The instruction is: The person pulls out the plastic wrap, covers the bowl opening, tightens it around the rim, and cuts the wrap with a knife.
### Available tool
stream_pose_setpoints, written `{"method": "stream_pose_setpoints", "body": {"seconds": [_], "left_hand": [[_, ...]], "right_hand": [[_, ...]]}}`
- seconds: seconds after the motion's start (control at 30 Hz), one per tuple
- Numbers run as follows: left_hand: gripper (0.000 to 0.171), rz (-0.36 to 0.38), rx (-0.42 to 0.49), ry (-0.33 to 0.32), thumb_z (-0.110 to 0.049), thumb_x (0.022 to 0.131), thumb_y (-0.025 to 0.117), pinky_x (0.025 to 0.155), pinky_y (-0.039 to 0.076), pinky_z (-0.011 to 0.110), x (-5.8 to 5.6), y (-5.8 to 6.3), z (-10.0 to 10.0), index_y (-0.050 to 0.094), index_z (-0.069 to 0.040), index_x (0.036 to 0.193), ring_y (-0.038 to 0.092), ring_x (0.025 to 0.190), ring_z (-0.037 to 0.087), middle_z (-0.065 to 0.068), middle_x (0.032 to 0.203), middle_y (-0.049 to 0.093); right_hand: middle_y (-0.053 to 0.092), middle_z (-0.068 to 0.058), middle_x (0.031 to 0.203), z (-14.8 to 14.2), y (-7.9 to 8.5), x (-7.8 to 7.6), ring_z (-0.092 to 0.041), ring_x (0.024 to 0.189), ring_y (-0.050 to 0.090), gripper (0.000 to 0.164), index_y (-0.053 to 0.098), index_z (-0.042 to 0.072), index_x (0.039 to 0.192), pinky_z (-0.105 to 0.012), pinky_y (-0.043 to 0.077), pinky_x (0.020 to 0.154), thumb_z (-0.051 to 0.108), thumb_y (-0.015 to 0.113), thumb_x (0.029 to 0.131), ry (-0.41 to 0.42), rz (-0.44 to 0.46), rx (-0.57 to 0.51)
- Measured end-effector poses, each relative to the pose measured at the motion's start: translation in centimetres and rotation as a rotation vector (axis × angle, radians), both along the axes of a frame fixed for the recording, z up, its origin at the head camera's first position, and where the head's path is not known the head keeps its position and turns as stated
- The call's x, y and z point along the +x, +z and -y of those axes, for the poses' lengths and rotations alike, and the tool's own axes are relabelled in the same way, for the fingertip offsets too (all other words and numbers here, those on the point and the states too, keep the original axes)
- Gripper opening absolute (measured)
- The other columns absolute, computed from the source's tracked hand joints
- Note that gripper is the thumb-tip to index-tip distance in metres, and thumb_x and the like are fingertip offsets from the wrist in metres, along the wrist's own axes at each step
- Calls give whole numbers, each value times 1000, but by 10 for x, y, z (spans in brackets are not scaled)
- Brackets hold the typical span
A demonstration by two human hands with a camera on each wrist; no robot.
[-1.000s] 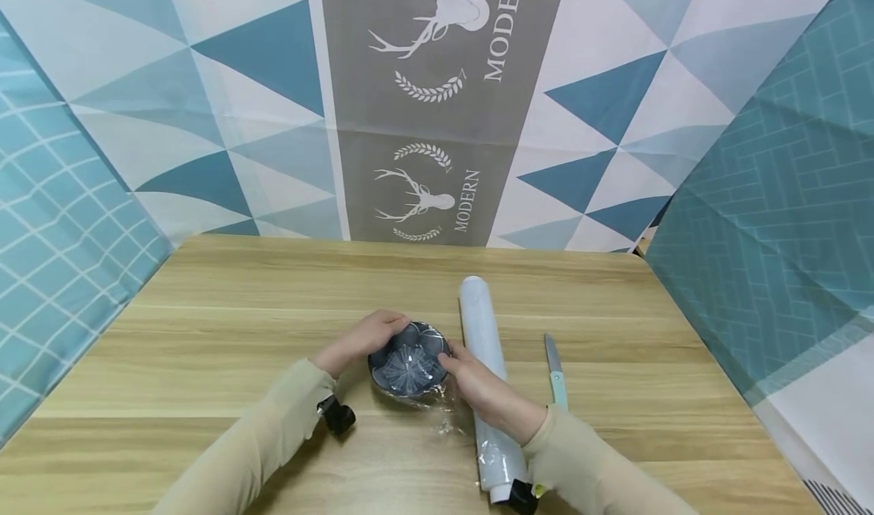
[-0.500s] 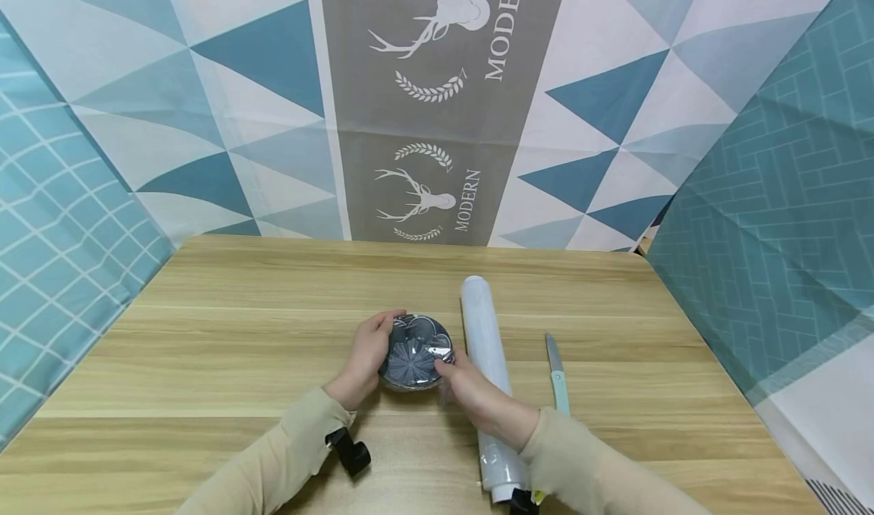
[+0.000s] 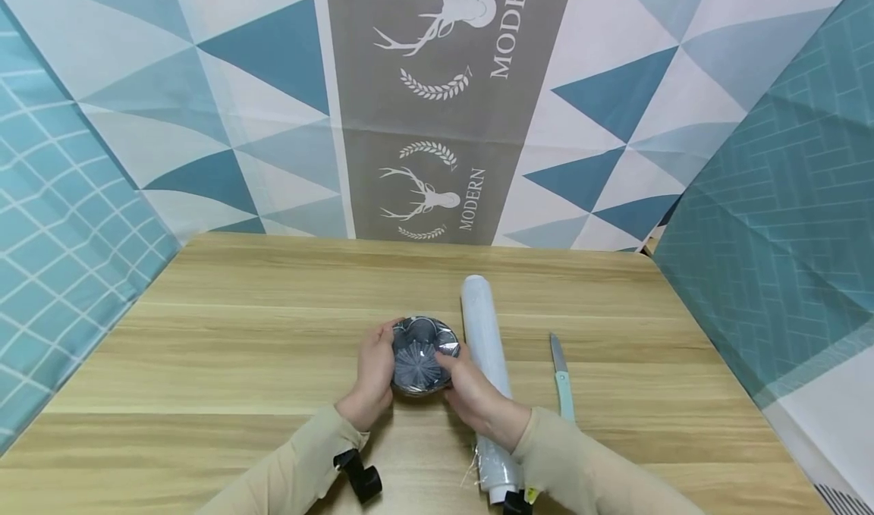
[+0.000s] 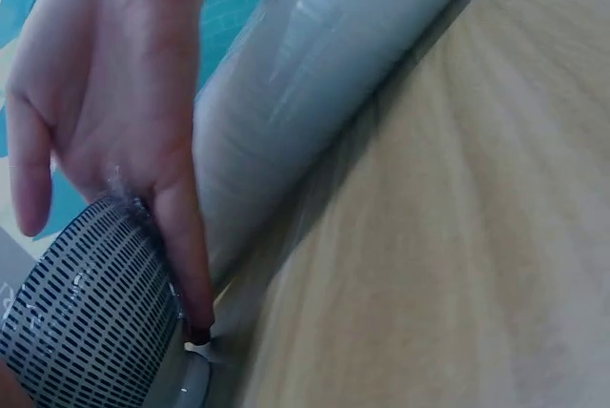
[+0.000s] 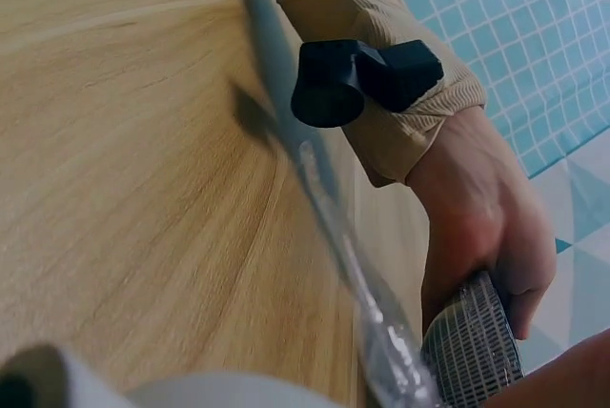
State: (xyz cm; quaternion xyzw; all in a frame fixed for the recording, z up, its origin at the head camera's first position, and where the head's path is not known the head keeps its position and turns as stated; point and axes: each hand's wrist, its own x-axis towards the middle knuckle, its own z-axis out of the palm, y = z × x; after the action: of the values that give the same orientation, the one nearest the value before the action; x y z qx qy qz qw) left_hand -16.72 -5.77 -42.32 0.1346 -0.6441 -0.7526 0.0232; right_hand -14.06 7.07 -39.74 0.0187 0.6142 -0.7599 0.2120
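A small dark blue bowl (image 3: 418,359) with a petal pattern inside has shiny cling film stretched over its top. The person's left hand (image 3: 374,367) grips its left side. From the right, the right hand (image 3: 478,394) holds the rim, its thumb over the film. In the left wrist view, the dashed outer wall of the bowl (image 4: 91,303) shows film bunched near the rim, and the right hand's fingers (image 4: 181,236) lie along the wall. The right wrist view shows the left hand (image 5: 491,208) around the bowl (image 5: 472,341).
A large cling film roll (image 3: 486,340) lies lengthwise right of the bowl, partly under the right forearm. Further right lies a knife (image 3: 560,371) with a pale green handle. The wooden table (image 3: 239,333) meets patterned cloth walls at the back and sides.
The left hand has moved from the bowl's far left rim down along its left side. The bowl has shifted slightly right, and the loose film below it has been drawn in.
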Motion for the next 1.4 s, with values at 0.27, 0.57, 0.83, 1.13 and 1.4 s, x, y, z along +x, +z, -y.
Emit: {"method": "stream_pose_setpoints", "body": {"seconds": [0.27, 0.57, 0.83, 1.13, 1.4], "left_hand": [[37, -10, 52, 43, -13, 98, 28, 102, 32, 40, 3, -2, -6, 51, 4, 121, 45, 119, 29, 20, 124, 53], [40, -47, 66, 24, -17, 100, 25, 108, 24, 41, 8, -4, -4, 42, 3, 130, 34, 129, 30, 20, 136, 43], [41, -73, 38, -11, -14, 99, 25, 110, 18, 43, 11, -6, -2, 36, 2, 135, 27, 133, 32, 20, 141, 36], [41, -62, 23, -37, -9, 97, 26, 109, 18, 44, 13, -3, 4, 36, 3, 135, 26, 132, 34, 21, 141, 34], [45, -119, -85, -7, -3, 89, 37, 110, 15, 45, 7, 11, 17, 41, -3, 134, 19, 136, 30, 14, 146, 28]], "right_hand": [[10, -27, 146, 4, 0, -3, -38, 135, 14, 60, -5, -5, 139, -45, 13, 111, 6, 30, 92, -79, 8, -156], [11, -27, 145, 5, -2, -5, -38, 135, 13, 63, 0, -8, 137, -44, 10, 111, -1, 31, 83, -114, 3, -166], [-1, -28, 147, 8, -4, -7, -38, 136, 0, 73, -8, -7, 140, -44, 4, 111, -1, 34, 81, -185, -9, -118], [10, -30, 142, 7, -2, -10, -39, 135, 6, 64, 6, -14, 134, -46, 4, 111, 2, 38, 81, -230, 26, -48], [16, -29, 139, -6, 18, -7, -39, 133, 10, 49, 20, -16, 129, -47, 2, 111, 8, 34, 89, -157, -20, 49]]}}
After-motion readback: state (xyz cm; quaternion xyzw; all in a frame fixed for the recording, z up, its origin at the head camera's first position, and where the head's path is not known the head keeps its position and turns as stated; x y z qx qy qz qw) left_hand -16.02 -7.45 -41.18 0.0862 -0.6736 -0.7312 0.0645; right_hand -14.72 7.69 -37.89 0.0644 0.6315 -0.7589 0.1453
